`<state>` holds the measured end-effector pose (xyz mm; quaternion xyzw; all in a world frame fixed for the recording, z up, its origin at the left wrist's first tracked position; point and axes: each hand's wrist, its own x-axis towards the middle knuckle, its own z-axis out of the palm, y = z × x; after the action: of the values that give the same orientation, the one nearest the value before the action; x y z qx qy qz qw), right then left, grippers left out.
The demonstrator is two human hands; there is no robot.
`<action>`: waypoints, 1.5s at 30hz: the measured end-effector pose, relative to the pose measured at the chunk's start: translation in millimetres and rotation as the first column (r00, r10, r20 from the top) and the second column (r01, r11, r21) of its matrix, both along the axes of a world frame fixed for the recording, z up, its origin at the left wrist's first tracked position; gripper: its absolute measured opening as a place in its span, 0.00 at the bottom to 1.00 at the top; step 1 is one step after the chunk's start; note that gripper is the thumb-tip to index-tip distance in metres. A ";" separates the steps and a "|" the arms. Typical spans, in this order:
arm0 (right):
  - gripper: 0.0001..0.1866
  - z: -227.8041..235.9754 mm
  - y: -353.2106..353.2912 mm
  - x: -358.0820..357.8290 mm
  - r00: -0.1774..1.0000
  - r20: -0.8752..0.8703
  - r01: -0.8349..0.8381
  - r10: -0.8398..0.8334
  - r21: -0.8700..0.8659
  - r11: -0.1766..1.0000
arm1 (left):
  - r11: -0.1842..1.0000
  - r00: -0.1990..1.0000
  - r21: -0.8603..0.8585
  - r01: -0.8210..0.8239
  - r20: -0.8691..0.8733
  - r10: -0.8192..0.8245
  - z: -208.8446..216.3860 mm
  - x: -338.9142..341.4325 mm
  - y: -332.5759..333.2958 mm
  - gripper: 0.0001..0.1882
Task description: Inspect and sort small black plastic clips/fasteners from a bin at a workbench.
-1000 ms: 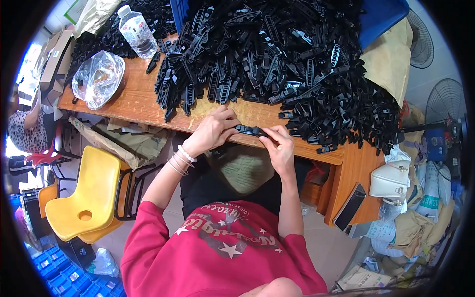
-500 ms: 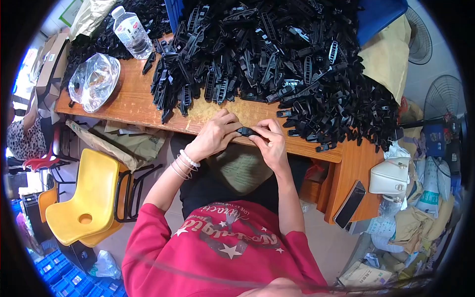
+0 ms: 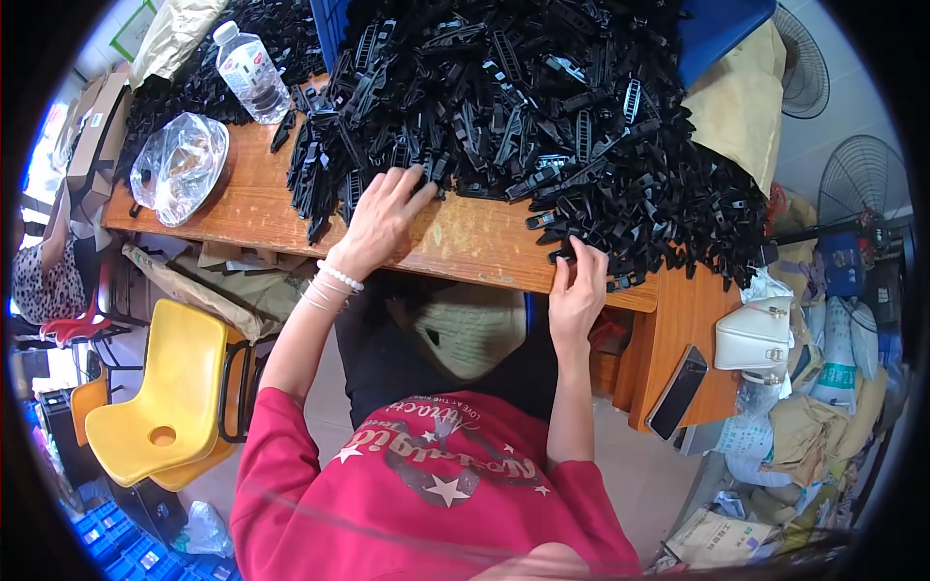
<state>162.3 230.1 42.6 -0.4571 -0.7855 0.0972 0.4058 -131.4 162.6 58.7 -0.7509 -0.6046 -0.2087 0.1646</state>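
Head view, looking straight down: my left hand (image 3: 380, 215) is out on the wooden worktop (image 3: 465, 242), fingers spread wide, the tips touching the near edge of the big heap of black plastic parts (image 3: 542, 116); nothing is pinched there that I can see, just fingertips on the pieces at the front of the pile; beaded bracelets (image 3: 334, 283) sit on that wrist. My right hand (image 3: 576, 290) is at the front rim of the worktop, fingers pressed together and curled over the edge, the tips right against a few black parts (image 3: 591, 254) lying at the foot of the heap; whether a piece is actually nipped between thumb and finger I cannot tell, the fingers cover it. The two hands are well apart, bare wood between them.

The heap itself fills the far and right side of the worktop, piled high, spilling toward the right end; a blue bin (image 3: 722, 29) shows behind it. Off to the left, a clear water bottle (image 3: 250, 73) stands upright near the back, and a crumpled clear plastic bag (image 3: 179, 167) lies just in front of it on the wood. Below the worktop on the left, a yellow plastic chair (image 3: 160, 397); on the right, a lower wooden surface carries a dark phone (image 3: 676, 392), with a white handbag (image 3: 754, 334) just beside it; my red shirt (image 3: 426, 494) fills the bottom.
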 end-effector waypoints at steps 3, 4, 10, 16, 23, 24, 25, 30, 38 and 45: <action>0.14 -6.3 2.5 -6.3 0.999 0.016 -0.052 0.052 0.001 0.999 | 0.997 0.997 0.006 0.073 0.006 -0.074 -8.2 5.9 -3.9 0.26; 0.13 -8.1 1.8 -9.4 0.996 0.004 -0.087 0.087 -0.030 0.996 | 0.994 0.994 0.004 0.106 0.022 -0.106 -11.8 9.8 -8.2 0.26; 0.15 -9.3 -3.9 -16.5 0.970 -0.141 -0.203 0.198 -0.022 0.979 | 0.985 0.923 0.109 0.134 0.348 -0.164 -34.6 45.0 -28.1 0.21; 0.21 3.7 2.6 -21.2 0.984 0.023 -0.178 0.179 -0.013 0.984 | 0.988 0.690 0.121 0.092 0.708 -0.151 -37.3 65.5 -27.9 0.16; 0.13 15.0 22.0 -29.0 0.986 0.049 -0.154 0.161 -0.116 0.981 | 0.999 0.697 0.035 0.032 0.715 -0.048 -31.9 60.2 -27.1 0.14; 0.13 17.4 25.1 -28.4 0.986 0.058 -0.140 0.154 -0.189 0.972 | 1.000 0.718 0.018 0.017 0.696 -0.025 -31.6 60.4 -26.5 0.14; 0.13 20.0 28.0 -27.4 0.985 0.055 -0.143 0.161 -0.238 0.961 | 1.000 0.723 0.016 0.017 0.690 -0.024 -31.5 61.0 -25.9 0.14; 0.09 31.6 36.7 -25.6 0.967 -0.201 -0.233 0.158 -0.441 0.867 | 0.999 0.735 0.011 0.051 0.676 -0.045 -30.0 60.6 -24.0 0.14; 0.12 13.7 -0.9 -28.3 0.903 -0.404 -0.283 -0.146 -0.816 0.504 | 0.997 0.712 -0.048 0.062 0.702 -0.010 -27.7 53.7 -25.8 0.13; 0.14 4.0 -6.1 -34.8 0.998 0.043 -0.025 0.035 -0.216 0.976 | 0.990 0.687 -0.101 0.097 0.727 0.007 -23.8 48.4 -26.6 0.13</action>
<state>127.5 224.0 46.6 -0.4884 -0.7866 0.1771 0.3338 -83.0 135.9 34.9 -0.6312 -0.6140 -0.4519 -0.1427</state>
